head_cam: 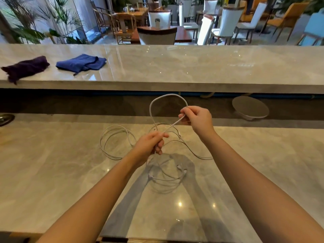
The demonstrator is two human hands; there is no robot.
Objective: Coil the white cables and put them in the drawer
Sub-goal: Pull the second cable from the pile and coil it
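**One white cable held up between both hands**

Nearest me, on the pale marble counter [52,172], a small coil [166,179] of white cable lies flat, partly in the shadow of my arms. Just above it my left hand [149,146] is curled round a white cable [175,123], with thumb and forefinger pinching it. A strand hangs from that fist toward the coil.

A straight stretch runs up and to the right to my right hand [197,120]. It pinches the same cable between thumb and fingers, the rest of the fingers folded in. From there the cable arches up in a tall loop (held clear of the counter) and drops back down behind my left hand.

Left of that hand, more loops [128,137] lie loose on the marble. One strand [201,157] curves off to the right beneath my right forearm. I cannot tell how many separate cables there are.

Farther off, a round grey stand [250,107] sits in the dark recess on the right. Above it runs a raised marble ledge [175,67]. At its left end lie a folded blue cloth [82,63] and a dark purple cloth [26,67], near each other but apart. Chairs and tables [157,28] fill the room beyond.
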